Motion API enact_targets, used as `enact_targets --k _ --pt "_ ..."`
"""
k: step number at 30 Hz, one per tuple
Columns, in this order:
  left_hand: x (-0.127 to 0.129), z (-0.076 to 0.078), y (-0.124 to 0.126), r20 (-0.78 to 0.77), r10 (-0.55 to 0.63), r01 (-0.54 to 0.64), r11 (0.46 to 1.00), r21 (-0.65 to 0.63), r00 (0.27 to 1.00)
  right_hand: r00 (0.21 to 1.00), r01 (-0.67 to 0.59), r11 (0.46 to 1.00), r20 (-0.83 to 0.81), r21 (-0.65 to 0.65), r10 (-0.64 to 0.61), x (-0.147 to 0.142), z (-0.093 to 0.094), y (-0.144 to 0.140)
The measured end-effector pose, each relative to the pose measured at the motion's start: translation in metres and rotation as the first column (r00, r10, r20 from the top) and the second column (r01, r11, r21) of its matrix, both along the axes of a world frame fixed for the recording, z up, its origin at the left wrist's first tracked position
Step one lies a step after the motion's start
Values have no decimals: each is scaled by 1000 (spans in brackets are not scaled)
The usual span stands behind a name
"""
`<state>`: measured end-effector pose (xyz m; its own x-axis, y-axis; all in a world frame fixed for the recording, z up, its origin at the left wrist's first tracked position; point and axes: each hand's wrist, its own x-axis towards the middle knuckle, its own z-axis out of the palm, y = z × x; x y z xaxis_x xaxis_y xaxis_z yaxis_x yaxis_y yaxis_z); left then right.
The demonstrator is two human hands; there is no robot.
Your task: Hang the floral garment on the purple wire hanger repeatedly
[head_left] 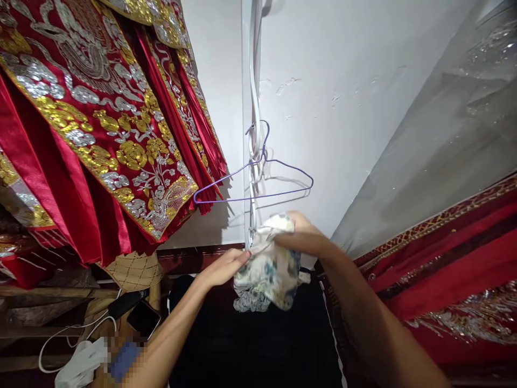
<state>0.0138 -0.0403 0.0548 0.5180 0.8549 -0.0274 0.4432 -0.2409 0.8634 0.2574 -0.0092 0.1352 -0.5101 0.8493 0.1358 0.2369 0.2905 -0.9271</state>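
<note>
Both hands clamp cloth (pixel 269 267): left hand (pixel 222 268) pinches edge, right hand (pixel 301 234) grips top. Weak pinch could drop it.

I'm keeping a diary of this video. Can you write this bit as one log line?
left hand: pinching floral cloth | right hand: gripping cloth top | purple wire hanger: empty, on wall

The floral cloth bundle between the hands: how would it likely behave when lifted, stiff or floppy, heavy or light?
The floral cloth bundle is probably floppy: it bunches and droops below the right hand gripping its top. It seems light, since the left hand only pinches its edge with its fingertips. It is unlikely to roll or break, though loose folds might snag the purple wire hanger above.
</note>
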Motion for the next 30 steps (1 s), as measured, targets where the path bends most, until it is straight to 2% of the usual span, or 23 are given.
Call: enact_targets --k 2,4,6,8,10,12,14,16,18,20,23,26,30 --pt "-18 8 -3 -110 -35 37 999 19 993 967 253 956 -74 145 -245 1 -3 21" --pt "-35 16 -6 -283 -2 18 998 52 959 929 366 888 -167 277 -331 -5 -13 43" --pt "-45 17 -8 -510 16 3 999 37 860 943 324 892 -182 314 -279 -13 -28 63" --pt "-51 11 -9 -720 3 -29 999 -24 694 964 257 924 -145 284 -224 -18 -40 78" --pt "-55 4 -8 -828 3 -85 995 -54 560 963 263 929 -128 262 -237 -15 -48 86" --pt "-61 2 -4 -854 96 -146 989 24 511 941 338 899 -131 280 -312 -3 -51 87" --pt "-69 10 2 -789 270 -185 962 200 551 903 430 847 -138 313 -408 16 -51 83" --pt "-75 25 9 -624 402 -185 905 384 670 873 484 806 -128 342 -470 35 -49 75" --pt "-76 44 17 -420 394 -148 848 509 817 861 496 784 -98 372 -499 50 -45 67" --pt "-72 63 23 -266 344 -126 792 597 901 855 493 772 -61 401 -515 60 -39 59" --pt "-59 88 29 -129 400 -206 692 692 907 859 471 775 -18 421 -512 62 -31 49" --pt "-44 109 38 -88 462 -246 613 751 882 881 436 815 4 382 -473 52 -25 36" --pt "-24 126 56 -74 350 -148 566 811 934 923 343 897 78 278 -377 33 -23 16"
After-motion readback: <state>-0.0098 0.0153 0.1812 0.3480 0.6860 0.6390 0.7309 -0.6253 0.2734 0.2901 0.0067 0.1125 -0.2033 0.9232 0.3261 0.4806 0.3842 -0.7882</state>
